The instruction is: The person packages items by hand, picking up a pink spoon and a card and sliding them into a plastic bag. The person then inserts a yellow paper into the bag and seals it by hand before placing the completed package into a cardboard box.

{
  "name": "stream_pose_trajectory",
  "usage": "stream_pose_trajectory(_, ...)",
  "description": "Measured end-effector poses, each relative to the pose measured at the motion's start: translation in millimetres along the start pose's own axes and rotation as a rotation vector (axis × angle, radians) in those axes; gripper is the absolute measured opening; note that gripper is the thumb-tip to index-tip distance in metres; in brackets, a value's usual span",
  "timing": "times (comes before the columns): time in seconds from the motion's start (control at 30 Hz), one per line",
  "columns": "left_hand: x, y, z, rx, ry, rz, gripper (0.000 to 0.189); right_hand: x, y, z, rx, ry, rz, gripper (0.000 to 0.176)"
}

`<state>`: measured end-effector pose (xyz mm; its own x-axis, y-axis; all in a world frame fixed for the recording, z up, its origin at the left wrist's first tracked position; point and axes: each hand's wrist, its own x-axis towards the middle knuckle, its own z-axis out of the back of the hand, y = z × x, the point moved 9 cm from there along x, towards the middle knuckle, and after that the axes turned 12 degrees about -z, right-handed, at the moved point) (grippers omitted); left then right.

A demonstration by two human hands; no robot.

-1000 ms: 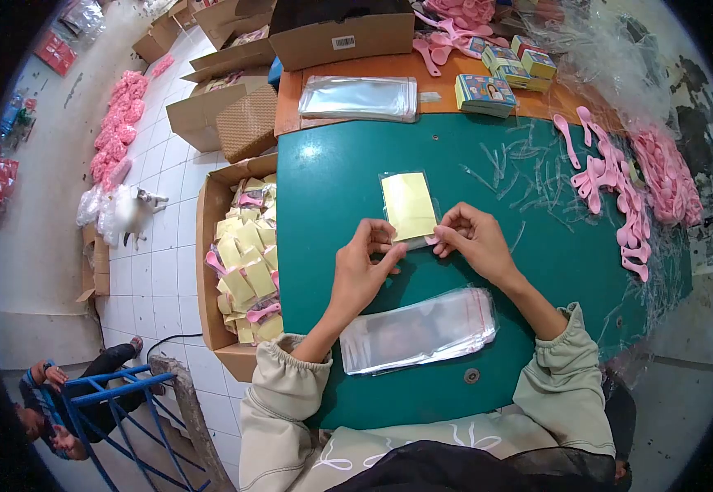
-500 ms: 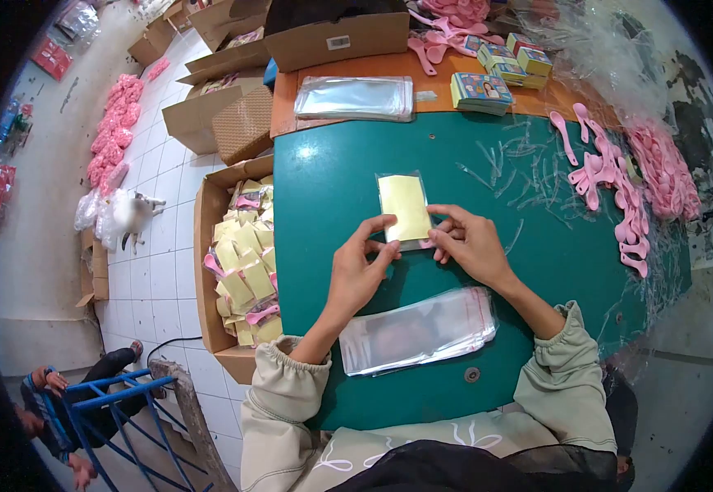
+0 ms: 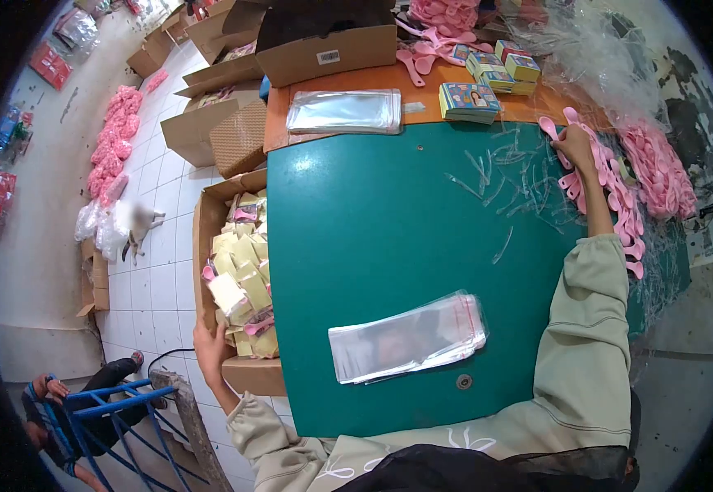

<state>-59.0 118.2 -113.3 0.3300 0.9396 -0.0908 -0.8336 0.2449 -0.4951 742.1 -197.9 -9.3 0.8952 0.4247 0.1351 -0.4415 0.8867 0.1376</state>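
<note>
My right hand (image 3: 576, 149) reaches to the far right of the green table (image 3: 389, 246), its fingers closed on a pink spoon (image 3: 548, 126). More pink spoons (image 3: 619, 201) lie in a loose row beside and below it. At the left, my left hand (image 3: 211, 346) is at the outer wall of a cardboard box (image 3: 254, 377), fingers apart and holding nothing I can see. That box is full of packets with pale yellow cards (image 3: 246, 254) and pink spoons. A stack of clear plastic sleeves (image 3: 406, 338) lies on the table close to my body.
Clear plastic strips (image 3: 488, 176) are scattered near the spoons. On the orange surface (image 3: 278, 123) behind are more clear sleeves (image 3: 344, 111) and stacked small card packs (image 3: 469, 102). A cat (image 3: 137, 225) is on the tiled floor; a person (image 3: 53, 410) is beside a blue rail (image 3: 110, 392).
The yellow-card packet has left my hands and the table's middle. My left hand has moved left to the box; my right hand has moved far right and taken hold of a pink spoon.
</note>
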Motion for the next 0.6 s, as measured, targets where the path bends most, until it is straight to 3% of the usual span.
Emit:
stream_pose_trajectory(0.07,-16,-2,12,0.647,0.132,0.119,0.046,-2,-2,13,0.199,-0.189,0.032,0.028)
stream_pose_trajectory(0.17,-1,-14,19,0.267,0.068,-0.156,0.052,-24,20,54,0.977,0.228,0.026,0.040)
stream_pose_trajectory(0.27,7,-114,47,0.175,-0.076,-0.421,0.043,-14,-2,87,0.818,-0.248,0.169,0.039)
stream_pose_trajectory(0.3,7,-153,55,0.119,-0.127,-0.516,0.040,-47,29,119,0.448,-0.449,0.265,0.037)
stream_pose_trajectory(0.4,-13,-275,46,-0.135,0.034,-0.698,0.027,-80,61,131,0.083,-0.605,0.345,0.035)
stream_pose_trajectory(0.5,-65,-366,-7,-0.221,0.303,-1.069,0.020,-128,101,109,0.335,-0.189,0.469,0.038)
stream_pose_trajectory(0.57,-95,-393,-45,-0.222,0.405,-1.199,0.019,-191,150,113,0.671,0.275,0.529,0.032)
stream_pose_trajectory(0.6,-100,-397,-62,-0.199,0.432,-1.195,0.019,-212,164,118,0.701,0.370,0.469,0.027)
